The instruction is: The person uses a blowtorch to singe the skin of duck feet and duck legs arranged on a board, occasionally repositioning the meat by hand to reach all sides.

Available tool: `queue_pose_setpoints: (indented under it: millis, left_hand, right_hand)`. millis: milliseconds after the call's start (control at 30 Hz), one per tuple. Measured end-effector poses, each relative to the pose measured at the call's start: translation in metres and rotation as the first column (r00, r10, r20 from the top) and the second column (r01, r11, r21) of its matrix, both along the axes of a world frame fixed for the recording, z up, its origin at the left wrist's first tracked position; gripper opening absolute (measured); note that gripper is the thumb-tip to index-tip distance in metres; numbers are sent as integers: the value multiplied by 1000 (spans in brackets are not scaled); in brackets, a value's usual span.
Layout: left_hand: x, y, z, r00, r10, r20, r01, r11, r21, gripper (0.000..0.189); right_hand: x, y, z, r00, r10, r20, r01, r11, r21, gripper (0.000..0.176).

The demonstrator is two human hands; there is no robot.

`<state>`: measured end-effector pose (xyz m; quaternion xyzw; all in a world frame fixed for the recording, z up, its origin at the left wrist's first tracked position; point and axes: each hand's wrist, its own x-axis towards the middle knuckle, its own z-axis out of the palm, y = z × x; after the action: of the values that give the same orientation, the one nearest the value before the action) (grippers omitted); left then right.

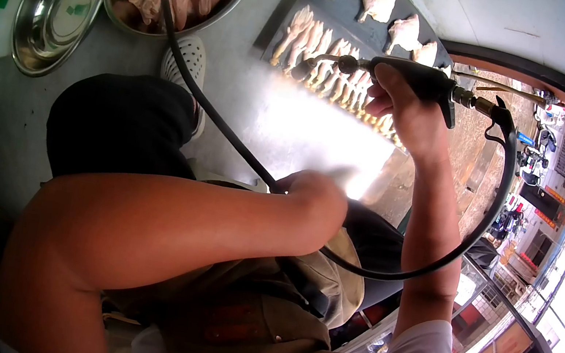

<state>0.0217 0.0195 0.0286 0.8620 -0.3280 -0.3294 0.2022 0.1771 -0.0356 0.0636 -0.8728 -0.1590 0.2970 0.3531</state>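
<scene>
Right hand (403, 107) holds a torch (427, 81) near poultry pieces (299, 31)

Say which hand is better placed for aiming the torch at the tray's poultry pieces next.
Probably the right hand: it grips the torch near those poultry pieces, while the left hand is farther back, by the hose.

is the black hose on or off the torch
On: the black hose meets the rear end of the torch through metal fittings, with no gap showing at the joint.
</scene>
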Motion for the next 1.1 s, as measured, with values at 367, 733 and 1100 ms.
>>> queue_pose_setpoints:
  millis: [367, 733, 1100]
  left_hand:
    - [-10, -13, -17, 993, 101, 66, -97, 994, -53, 30]
    - [3, -5, -3, 993, -105, 50, 106, 994, -15, 38]
    - [5, -8, -1, 988, -156, 3, 156, 987, 23, 61]
  right_hand:
    - [-1, 14, 8, 1000, 0, 1, 0, 998, 69, 23]
    - [11, 36, 0, 970, 179, 167, -199, 974, 111, 23]
    - [12, 24, -18, 931, 253, 262, -289, 951, 110, 27]
